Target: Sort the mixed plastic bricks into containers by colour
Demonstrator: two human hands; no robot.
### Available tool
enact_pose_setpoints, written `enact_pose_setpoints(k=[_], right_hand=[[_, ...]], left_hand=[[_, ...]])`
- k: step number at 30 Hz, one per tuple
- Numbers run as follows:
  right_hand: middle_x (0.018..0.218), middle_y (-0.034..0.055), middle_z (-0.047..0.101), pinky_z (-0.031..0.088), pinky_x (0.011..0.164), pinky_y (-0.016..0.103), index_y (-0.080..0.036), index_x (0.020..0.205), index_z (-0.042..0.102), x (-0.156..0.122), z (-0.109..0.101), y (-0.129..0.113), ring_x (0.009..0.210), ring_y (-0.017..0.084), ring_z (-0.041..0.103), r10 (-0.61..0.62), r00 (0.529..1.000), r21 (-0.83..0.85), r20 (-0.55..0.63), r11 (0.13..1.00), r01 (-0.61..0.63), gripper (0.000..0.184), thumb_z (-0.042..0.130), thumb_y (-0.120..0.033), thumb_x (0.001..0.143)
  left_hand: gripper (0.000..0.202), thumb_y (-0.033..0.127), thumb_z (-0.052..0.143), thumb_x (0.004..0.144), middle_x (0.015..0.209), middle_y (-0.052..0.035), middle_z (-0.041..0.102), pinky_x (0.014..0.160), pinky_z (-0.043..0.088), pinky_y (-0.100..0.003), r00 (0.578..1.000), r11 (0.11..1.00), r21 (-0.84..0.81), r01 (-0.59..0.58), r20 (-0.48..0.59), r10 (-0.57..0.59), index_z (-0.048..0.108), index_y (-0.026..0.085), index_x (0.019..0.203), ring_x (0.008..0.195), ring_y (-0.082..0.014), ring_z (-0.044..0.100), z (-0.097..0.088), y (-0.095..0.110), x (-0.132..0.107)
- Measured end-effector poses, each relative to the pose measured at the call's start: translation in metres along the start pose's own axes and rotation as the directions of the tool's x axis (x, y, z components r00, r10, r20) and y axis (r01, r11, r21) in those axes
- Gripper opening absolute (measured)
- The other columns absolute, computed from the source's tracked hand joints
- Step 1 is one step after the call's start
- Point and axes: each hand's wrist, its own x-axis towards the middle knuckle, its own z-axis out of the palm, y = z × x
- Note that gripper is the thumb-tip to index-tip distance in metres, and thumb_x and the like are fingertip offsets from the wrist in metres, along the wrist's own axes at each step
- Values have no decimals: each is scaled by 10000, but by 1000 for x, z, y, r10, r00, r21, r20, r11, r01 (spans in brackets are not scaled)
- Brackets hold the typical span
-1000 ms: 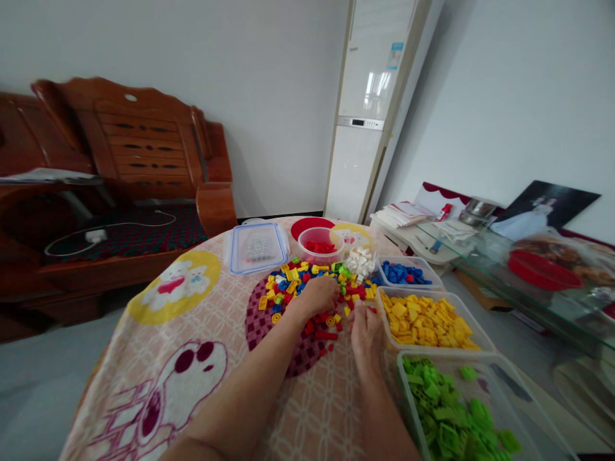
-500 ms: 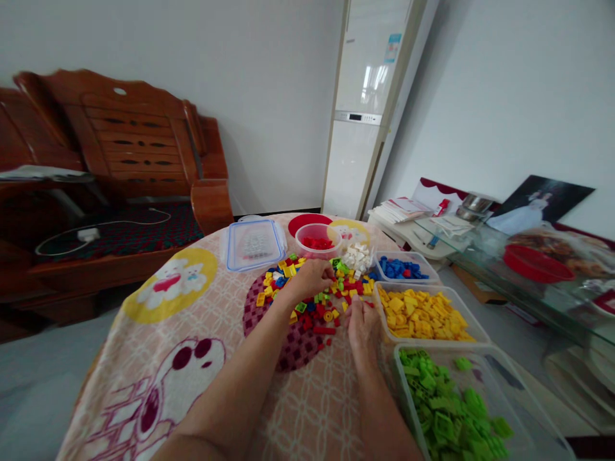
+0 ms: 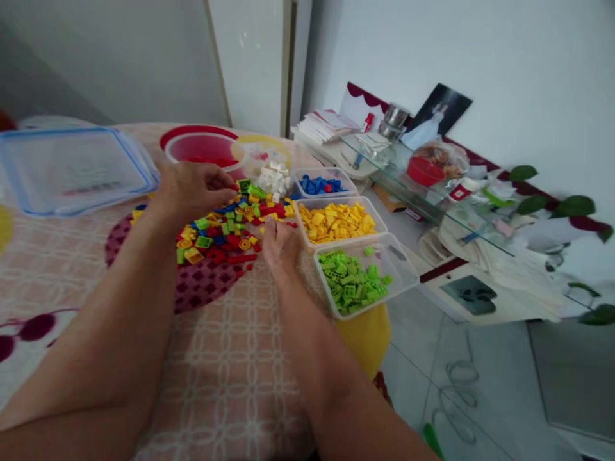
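Note:
A heap of mixed small bricks [image 3: 223,234] in red, yellow, green and blue lies on the patterned tablecloth [image 3: 230,358]. My left hand [image 3: 192,186] hovers at the heap's far edge beside the red bowl [image 3: 199,142]. Its fingers are curled in a pinch, and what they hold is hidden. My right hand [image 3: 280,246] rests on the cloth at the heap's right edge, next to the tub of yellow bricks [image 3: 336,221]. Its fingers are bunched together at the bricks. Seen from behind, it hides whatever it grips.
A tub of green bricks [image 3: 358,282] stands at the table's right edge. Farther back are a tub of blue bricks [image 3: 321,184] and a pile of white bricks [image 3: 271,176]. A clear lid [image 3: 72,166] lies far left. A cluttered glass shelf [image 3: 413,192] stands right.
The view has swung right and closer to the table. My left hand has lifted from the heap's middle toward the red bowl. My right hand stays at the heap's right edge.

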Motion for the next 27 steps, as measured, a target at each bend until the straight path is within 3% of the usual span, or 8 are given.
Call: enact_pose_setpoints(k=[4, 9, 18, 23, 27], right_hand=[[706, 48, 615, 390, 674, 268, -165, 762, 666, -3, -3, -4, 702, 158, 574, 8, 1000, -4, 16, 1000, -8, 460, 354, -408, 997], [760, 66, 646, 426, 703, 289, -171, 807, 652, -14, -7, -8, 730, 176, 589, 18, 1000, 29, 5, 999, -18, 393, 371, -374, 994], [715, 19, 629, 403, 688, 229, -170, 760, 629, -35, -24, 0, 711, 132, 582, 16, 1000, 135, 4, 991, -16, 452, 290, -325, 1014], [685, 12, 606, 394, 685, 226, -173, 714, 620, -43, -23, 1, 690, 128, 561, 5, 1000, 103, -27, 995, -2, 436, 326, -315, 1002], [687, 11, 611, 384, 679, 227, -179, 711, 623, -44, -19, 3, 688, 130, 555, -21, 999, 76, -38, 997, 23, 437, 324, -316, 999]], left_hand=[[494, 455, 558, 805, 848, 38, 636, 869, 452, -274, 1000, 999, 30, -19, 3, 19, 636, 57, 1087, 766, -46, 562, -1, 7, -4], [504, 483, 542, 788, 867, 54, 639, 896, 444, -240, 999, 996, 84, 30, -25, -28, 647, 94, 1090, 800, -38, 564, -16, 26, -14], [615, 562, 503, 787, 1015, 7, 646, 976, 425, -353, 990, 989, 67, 131, -60, -127, 616, 66, 1132, 916, -85, 569, -28, 46, -22], [649, 591, 473, 789, 1045, 14, 634, 967, 419, -328, 993, 993, 68, 95, -73, -90, 605, 75, 1159, 929, -79, 568, -28, 40, -22], [541, 492, 526, 804, 989, 20, 652, 927, 431, -299, 988, 996, 31, 85, -136, -80, 629, 73, 1131, 879, -73, 574, -29, 22, -16]])
